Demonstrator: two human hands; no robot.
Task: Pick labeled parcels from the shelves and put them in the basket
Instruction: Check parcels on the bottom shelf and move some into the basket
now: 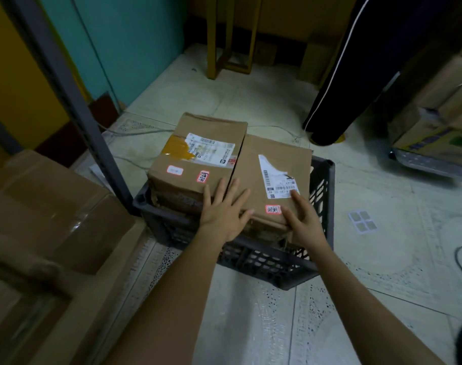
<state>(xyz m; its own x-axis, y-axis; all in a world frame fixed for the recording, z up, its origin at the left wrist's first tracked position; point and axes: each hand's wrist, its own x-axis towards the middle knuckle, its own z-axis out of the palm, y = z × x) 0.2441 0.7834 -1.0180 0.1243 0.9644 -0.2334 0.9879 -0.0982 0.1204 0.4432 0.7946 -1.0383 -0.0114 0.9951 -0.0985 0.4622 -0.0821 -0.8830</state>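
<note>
Dark grey slatted plastic basket (272, 262) sits on the pale tiled floor (382, 246), loaded with two brown cardboard parcels side by side, both standing higher than the basket rim.

Left brown cardboard parcel (195, 156): on the basket's left side, white shipping label plus amber tape patch on top, two small red-bordered stickers near its front edge.

Right brown cardboard parcel (253, 164): touching the left parcel along a shared seam, torn white barcode label on top, one red-bordered sticker at its front edge.

Left hand (222, 212): fingers spread flat, palm down, resting across the seam at the front of both parcels. Not gripping.

Right hand (303, 219): fingers extended and open, lying on the right parcel's front top next to the red sticker, fingertips reaching the barcode label. Not gripping.

Dark grey metal shelf post (74, 101) stands against the basket's left front corner. Large taped brown carton (56, 214) left of the basket. A person's dark trouser leg with a white stripe (337, 75) behind the basket to the right.
</note>
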